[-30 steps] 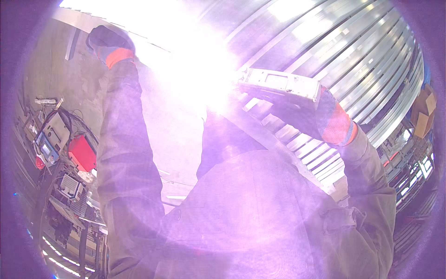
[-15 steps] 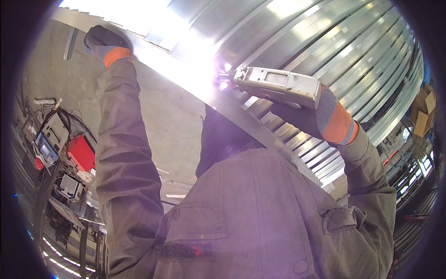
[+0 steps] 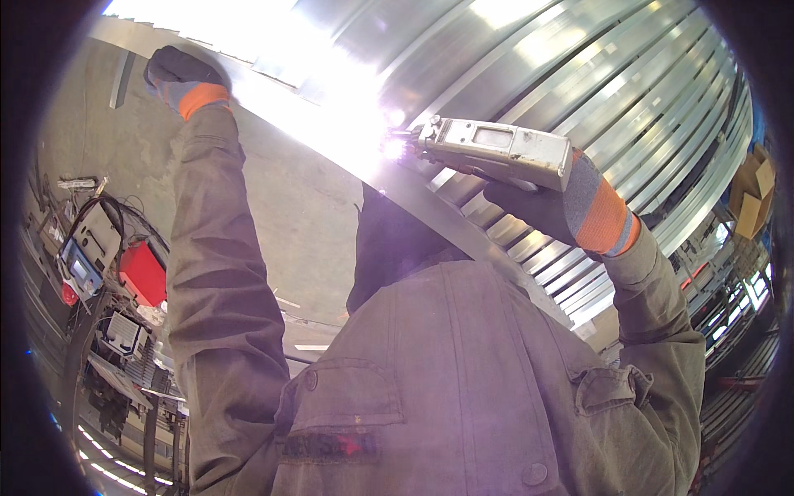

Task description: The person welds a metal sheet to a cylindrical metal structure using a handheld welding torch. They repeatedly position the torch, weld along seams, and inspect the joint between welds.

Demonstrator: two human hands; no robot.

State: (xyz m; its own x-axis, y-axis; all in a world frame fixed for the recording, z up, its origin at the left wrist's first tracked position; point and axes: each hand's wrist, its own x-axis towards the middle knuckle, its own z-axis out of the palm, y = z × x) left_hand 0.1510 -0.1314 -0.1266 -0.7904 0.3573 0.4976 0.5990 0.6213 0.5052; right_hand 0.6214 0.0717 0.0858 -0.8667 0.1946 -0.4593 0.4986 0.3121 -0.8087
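My right hand [image 3: 591, 202], in a grey and orange work glove, grips a boxy silver-grey welding gun [image 3: 504, 147]. The gun's nozzle points left, and a bright pinkish-white glare burns at its tip, against the edge bar [image 3: 451, 223] of a large panel of metal slats [image 3: 571, 83]. Glare hides the exact contact point. At the upper left, my left hand [image 3: 188, 81] wears a matching glove and is closed beside the same long edge bar. Its fingertips are hidden, so whether it holds the bar cannot be made out.
A concrete floor [image 3: 281, 207] lies below the panel's near side. To the left are a red box [image 3: 144, 274], a device with a blue screen [image 3: 81, 269] and dark cables. An opened cardboard box [image 3: 753, 194] stands at the far right beyond the slats.
The welding gun has shifted very slightly right, with the glare still at its nozzle. My left hand has moved a little to the left.
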